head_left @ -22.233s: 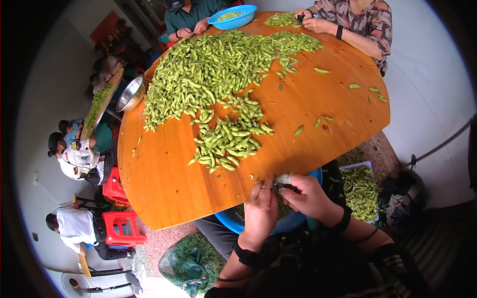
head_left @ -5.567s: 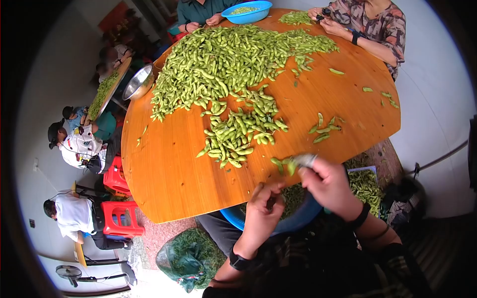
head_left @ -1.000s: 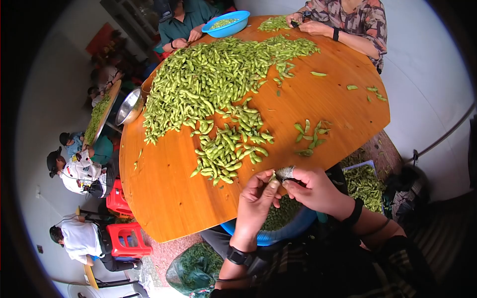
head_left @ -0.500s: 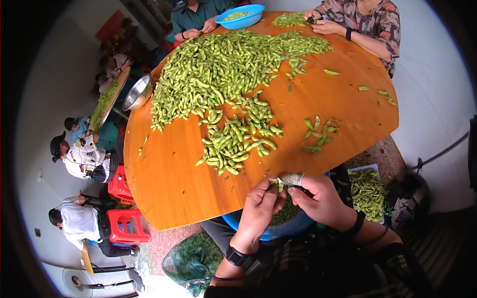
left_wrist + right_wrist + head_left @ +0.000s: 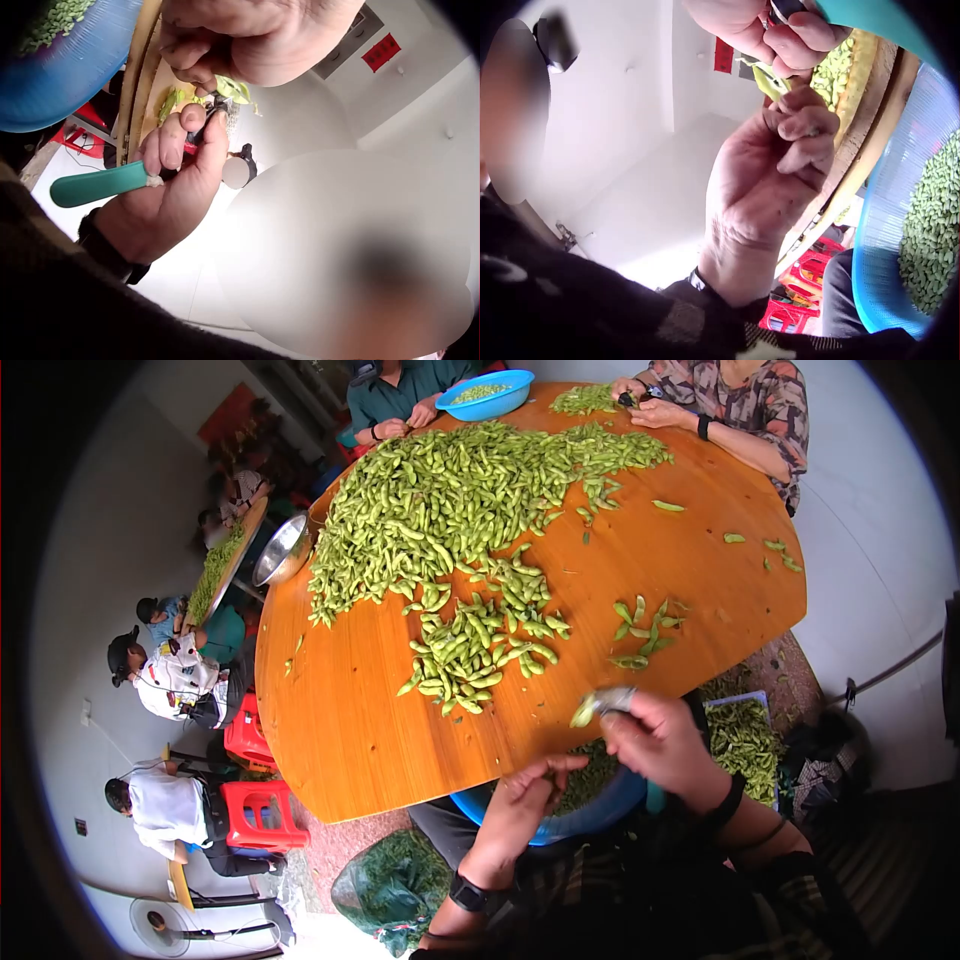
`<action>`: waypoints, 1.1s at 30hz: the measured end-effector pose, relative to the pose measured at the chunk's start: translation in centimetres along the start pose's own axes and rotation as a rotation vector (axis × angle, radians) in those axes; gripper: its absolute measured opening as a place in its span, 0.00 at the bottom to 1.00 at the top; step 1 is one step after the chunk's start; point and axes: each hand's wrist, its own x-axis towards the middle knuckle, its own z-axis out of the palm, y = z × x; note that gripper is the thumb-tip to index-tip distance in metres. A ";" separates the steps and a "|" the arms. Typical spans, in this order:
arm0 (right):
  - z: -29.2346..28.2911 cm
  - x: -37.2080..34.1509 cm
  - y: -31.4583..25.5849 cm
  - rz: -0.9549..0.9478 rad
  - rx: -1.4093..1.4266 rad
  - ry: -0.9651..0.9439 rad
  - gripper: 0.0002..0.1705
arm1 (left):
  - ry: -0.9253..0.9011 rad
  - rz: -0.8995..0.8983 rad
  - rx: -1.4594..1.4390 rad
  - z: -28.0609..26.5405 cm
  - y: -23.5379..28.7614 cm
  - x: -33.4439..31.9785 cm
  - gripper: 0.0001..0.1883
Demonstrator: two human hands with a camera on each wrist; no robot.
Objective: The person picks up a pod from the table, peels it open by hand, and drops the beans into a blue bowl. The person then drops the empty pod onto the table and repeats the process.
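Observation:
My right hand is over the table's near edge and pinches a split edamame pod. A grey mesh wrap covers one of its fingers. In the left wrist view the same hand also grips a tool with a teal handle; its working end is mostly hidden by fingers. My left hand is lower and to the left, apart from the pod, fingers loosely bent, with nothing showing in it. Below both hands is a blue basin; shelled beans fill it in the right wrist view.
A large heap of pods covers the far left of the wooden table, with a smaller pile nearer. Several pods lie on the right. Two people sit opposite, beside another blue basin. A crate of pods stands right.
My hands have come apart: the right moved up and away with the pod, the left dropped lower. The group of pods at right has grown since the earliest frame.

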 end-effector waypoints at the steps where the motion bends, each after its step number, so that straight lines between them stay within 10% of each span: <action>1: -0.9 0.6 0.3 -0.020 -0.021 0.064 0.14 | -0.002 0.003 0.004 0.0 -0.3 -0.4 0.22; 4: -5.5 3.2 2.6 -0.035 -0.154 0.255 0.08 | 0.115 0.453 0.929 -0.7 -2.9 -0.9 0.17; 7: -7.9 4.3 2.5 -0.014 -0.229 0.319 0.06 | 0.206 0.238 0.905 -0.5 -1.4 -1.0 0.13; 13: -7.8 4.2 3.3 -0.182 -0.368 0.331 0.04 | 0.492 0.652 1.266 0.8 5.5 5.3 0.13; 21: -3.8 2.2 0.8 -0.109 -0.255 0.035 0.09 | 0.504 0.686 1.278 -0.4 4.6 9.1 0.07; 23: -2.4 2.6 0.6 -0.022 -0.138 -0.030 0.07 | 0.455 0.319 0.991 0.9 4.7 7.8 0.05; 27: -0.6 3.4 0.3 0.118 0.048 -0.173 0.08 | 0.406 0.593 0.911 1.0 3.2 6.8 0.12; 33: 0.3 2.9 0.3 0.052 -0.014 -0.227 0.09 | 0.381 0.528 0.871 1.3 2.0 5.5 0.20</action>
